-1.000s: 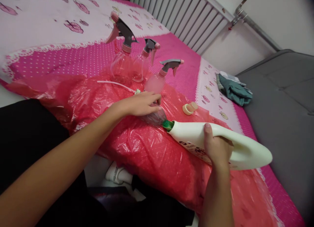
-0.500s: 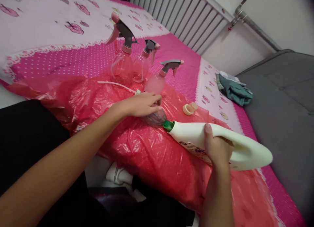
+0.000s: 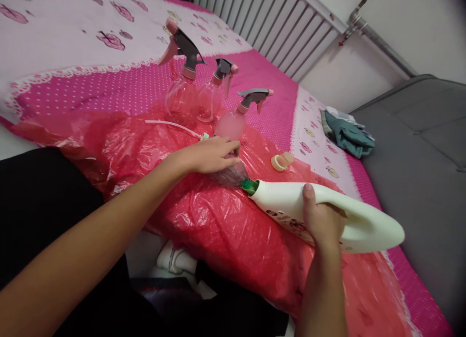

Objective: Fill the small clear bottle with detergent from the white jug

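My right hand (image 3: 323,218) is closed round the handle of a large white-green jug (image 3: 367,225), tilted on its side. Its open spout meets the green neck (image 3: 248,184) of a clear bottle (image 3: 231,176). Over that bottle lies my left hand (image 3: 214,155), fingers curled round it; part of the bottle is hidden beneath. Just behind the left hand is a spray bottle with cloudy pink-looking contents (image 3: 230,125). A loose spray head's pale dip tube (image 3: 171,123) runs to the left, its head mostly out of sight. The jug's pale cap (image 3: 282,161) lies to the right.
Two more clear spray bottles, a taller one (image 3: 180,99) and a smaller one (image 3: 210,101), stand farther back. Crinkled red plastic sheeting (image 3: 218,230) covers the near part of the bed. Folded clothes (image 3: 347,133) lie by the grey headboard (image 3: 418,157).
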The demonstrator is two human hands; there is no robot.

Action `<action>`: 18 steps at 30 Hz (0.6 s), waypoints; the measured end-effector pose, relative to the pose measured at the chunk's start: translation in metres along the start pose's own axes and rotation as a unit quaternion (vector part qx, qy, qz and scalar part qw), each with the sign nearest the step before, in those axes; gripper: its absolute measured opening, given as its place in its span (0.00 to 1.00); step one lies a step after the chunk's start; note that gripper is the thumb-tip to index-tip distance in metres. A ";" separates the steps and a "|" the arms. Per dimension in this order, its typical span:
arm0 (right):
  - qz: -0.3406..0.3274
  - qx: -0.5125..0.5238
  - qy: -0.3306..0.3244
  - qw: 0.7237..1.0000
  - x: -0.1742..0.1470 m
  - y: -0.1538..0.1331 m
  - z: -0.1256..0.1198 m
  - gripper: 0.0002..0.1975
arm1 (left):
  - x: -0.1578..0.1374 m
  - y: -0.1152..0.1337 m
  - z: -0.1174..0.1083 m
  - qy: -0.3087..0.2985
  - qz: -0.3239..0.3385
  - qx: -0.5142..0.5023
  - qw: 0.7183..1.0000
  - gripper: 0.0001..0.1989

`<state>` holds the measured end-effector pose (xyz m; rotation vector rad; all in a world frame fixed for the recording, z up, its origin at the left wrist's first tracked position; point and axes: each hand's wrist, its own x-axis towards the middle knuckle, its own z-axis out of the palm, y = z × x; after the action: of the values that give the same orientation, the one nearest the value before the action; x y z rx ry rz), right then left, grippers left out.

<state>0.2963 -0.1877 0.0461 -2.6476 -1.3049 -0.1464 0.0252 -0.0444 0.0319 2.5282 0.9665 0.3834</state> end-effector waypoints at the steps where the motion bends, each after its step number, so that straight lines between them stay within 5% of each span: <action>1: 0.001 0.000 0.000 1.000 0.000 0.000 0.000 0.44 | 0.000 0.000 0.000 0.001 0.001 -0.001 1.000 0.20; 18: -0.006 0.006 0.008 1.000 0.001 0.001 0.000 0.50 | 0.000 -0.001 0.001 0.008 0.001 -0.003 1.000 0.20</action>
<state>0.2975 -0.1874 0.0458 -2.6238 -1.3113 -0.1602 0.0253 -0.0437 0.0301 2.5248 0.9693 0.4076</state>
